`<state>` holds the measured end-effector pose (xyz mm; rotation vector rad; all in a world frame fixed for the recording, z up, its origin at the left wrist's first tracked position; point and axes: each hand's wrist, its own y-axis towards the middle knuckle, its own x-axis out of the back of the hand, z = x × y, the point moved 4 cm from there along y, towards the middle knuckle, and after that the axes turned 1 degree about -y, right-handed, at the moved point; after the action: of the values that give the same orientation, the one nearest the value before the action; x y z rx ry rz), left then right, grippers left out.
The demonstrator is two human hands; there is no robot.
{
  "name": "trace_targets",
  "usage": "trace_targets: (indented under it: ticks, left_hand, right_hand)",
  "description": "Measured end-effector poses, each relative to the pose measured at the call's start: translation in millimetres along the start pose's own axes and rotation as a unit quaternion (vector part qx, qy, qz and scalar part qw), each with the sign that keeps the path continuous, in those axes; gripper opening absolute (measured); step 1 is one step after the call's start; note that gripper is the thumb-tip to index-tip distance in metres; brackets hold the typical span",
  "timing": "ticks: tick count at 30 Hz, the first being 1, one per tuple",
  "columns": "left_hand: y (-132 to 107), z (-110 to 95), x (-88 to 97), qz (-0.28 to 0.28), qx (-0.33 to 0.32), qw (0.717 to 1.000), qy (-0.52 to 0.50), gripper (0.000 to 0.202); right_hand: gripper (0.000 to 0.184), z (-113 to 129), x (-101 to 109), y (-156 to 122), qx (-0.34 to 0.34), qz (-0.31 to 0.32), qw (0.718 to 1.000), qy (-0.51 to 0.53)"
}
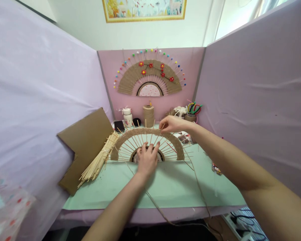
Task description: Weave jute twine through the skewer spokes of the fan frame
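Observation:
A half-round fan of thin wooden sticks (130, 145) with a woven band of jute twine along its outer arc lies on the green mat (170, 187). My left hand (146, 159) rests flat on the fan's centre hub, fingers spread over the sticks. Fingers pinched, my right hand (172, 124) sits at the top of the woven band, holding the twine (199, 187) against a stick. The loose twine runs from the fan down across the mat and over the table's front edge.
A bundle of spare sticks (97, 162) and a brown cardboard piece (84, 144) lie at the left. A twine spool (148, 115), a white jar (127, 117) and a cup of coloured pipe cleaners (192, 112) stand at the back. A finished decorated fan (149, 78) hangs on the pink rear wall.

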<state>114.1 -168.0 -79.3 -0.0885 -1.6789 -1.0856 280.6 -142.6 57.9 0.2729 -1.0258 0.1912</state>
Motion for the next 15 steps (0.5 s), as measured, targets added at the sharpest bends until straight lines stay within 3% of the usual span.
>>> trace_targets:
  ticks: [4, 10, 15]
  left_hand:
    - [-3, 3, -4.4, -0.004, 0.006, 1.0, 0.004, 0.05]
    - [-3, 2, -2.9, -0.008, 0.002, 1.0, -0.001, 0.047]
    - [-4, 0, -2.0, -0.011, 0.008, 1.0, -0.019, 0.045]
  right_hand:
    - [0.016, -1, 4, -1, 0.004, -0.033, 0.999, -0.003]
    - [0.02, -6, 16, 3, -0.009, -0.016, 1.0, 0.008]
    - [0.039, 14, 14, 7, -0.007, 0.004, 0.998, -0.065]
